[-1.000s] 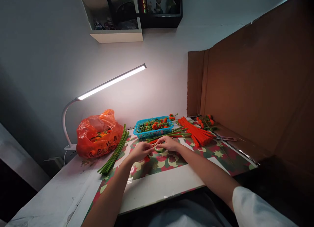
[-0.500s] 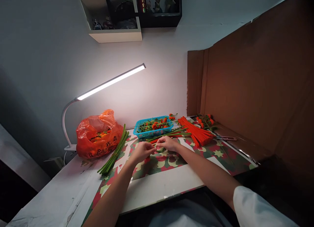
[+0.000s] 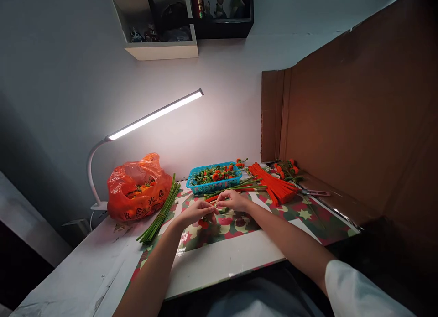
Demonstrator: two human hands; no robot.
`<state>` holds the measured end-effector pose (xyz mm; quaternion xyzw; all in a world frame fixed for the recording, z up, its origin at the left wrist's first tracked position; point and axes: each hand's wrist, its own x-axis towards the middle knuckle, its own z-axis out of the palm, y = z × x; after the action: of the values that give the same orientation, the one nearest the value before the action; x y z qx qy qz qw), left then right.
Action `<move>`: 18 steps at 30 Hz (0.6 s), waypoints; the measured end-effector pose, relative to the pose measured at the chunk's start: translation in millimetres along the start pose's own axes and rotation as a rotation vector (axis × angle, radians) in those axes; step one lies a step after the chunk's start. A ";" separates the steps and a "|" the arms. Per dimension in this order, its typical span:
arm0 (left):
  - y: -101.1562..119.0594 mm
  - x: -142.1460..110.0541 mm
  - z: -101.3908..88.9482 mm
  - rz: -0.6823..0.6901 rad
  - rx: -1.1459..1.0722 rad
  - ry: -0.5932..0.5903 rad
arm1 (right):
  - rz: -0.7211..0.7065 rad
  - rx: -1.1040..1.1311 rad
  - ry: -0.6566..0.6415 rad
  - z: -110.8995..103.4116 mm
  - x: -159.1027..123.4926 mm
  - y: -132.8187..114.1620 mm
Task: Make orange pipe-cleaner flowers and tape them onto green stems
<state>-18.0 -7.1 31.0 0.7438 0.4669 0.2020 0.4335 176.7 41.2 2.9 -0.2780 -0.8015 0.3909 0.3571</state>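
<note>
My left hand (image 3: 195,213) is closed in a pinch above the patterned sheet, its fingertips close to those of my right hand. Just under it an orange flower head (image 3: 203,223) shows, partly covered by the fingers; its stem appears to be in the pinch. My right hand (image 3: 233,201) is closed too, thumb and forefinger pinching a small pale strip (image 3: 218,209) at the meeting point of both hands. What the strip is made of is too small to tell. Behind the hands lie green and red stems (image 3: 244,187).
A blue basket (image 3: 212,186) of orange flowers stands behind the hands. To the left are an orange plastic bag (image 3: 137,205), a bundle of green stems (image 3: 160,221) and a lamp (image 3: 155,115). Red stems (image 3: 273,184), scissors (image 3: 316,193) and a cardboard wall (image 3: 342,125) are at right.
My left hand has turned and lowered slightly, and more of the orange flower head shows under it. My right hand has shifted very slightly left. The pale strip shows more clearly between the fingertips.
</note>
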 end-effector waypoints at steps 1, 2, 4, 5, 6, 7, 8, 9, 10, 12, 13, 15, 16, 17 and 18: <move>0.0 0.6 0.7 0.015 0.018 0.045 | 0.007 -0.002 0.001 -0.5 0.1 0.4; 0.0 1.5 1.9 0.028 0.049 0.100 | 0.015 -0.006 0.002 -0.8 0.3 1.1; 0.5 3.7 4.8 0.031 0.122 0.201 | 0.030 -0.026 -0.007 -0.8 0.9 3.2; 0.9 4.6 6.2 0.024 0.143 0.225 | 0.038 -0.035 -0.013 -0.5 1.1 4.4; 1.4 5.3 7.4 0.015 0.149 0.229 | 0.050 -0.038 -0.019 0.0 1.4 5.5; 1.8 5.7 8.2 0.009 0.146 0.223 | 0.062 -0.034 -0.023 0.5 1.5 6.4; 2.2 5.9 8.6 0.008 0.140 0.213 | 0.073 -0.023 -0.025 1.0 1.7 7.0; 2.4 5.9 8.7 0.012 0.134 0.205 | 0.082 -0.006 -0.028 1.4 1.7 7.3; 2.3 5.9 8.4 0.015 0.130 0.200 | 0.085 0.014 -0.030 1.7 1.7 7.3; 1.4 5.7 7.0 0.006 0.120 0.191 | 0.073 0.042 -0.036 2.0 1.5 6.2; 0.6 5.6 6.0 -0.002 0.111 0.180 | 0.063 0.044 -0.034 2.0 1.3 5.3; -1.0 4.9 3.6 -0.024 0.088 0.139 | 0.044 0.015 -0.022 2.3 0.7 3.1; -1.6 4.3 2.4 -0.031 0.075 0.107 | 0.036 -0.011 -0.016 2.4 0.3 2.0; -2.0 3.6 1.3 -0.037 0.060 0.071 | 0.031 -0.039 -0.013 2.6 0.0 1.0; -2.2 2.9 0.6 -0.043 0.044 0.039 | 0.028 -0.064 -0.015 2.8 -0.2 0.2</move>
<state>-17.3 -4.4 28.6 0.7390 0.4955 0.1968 0.4119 174.7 40.0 1.4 -0.2975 -0.8123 0.3721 0.3365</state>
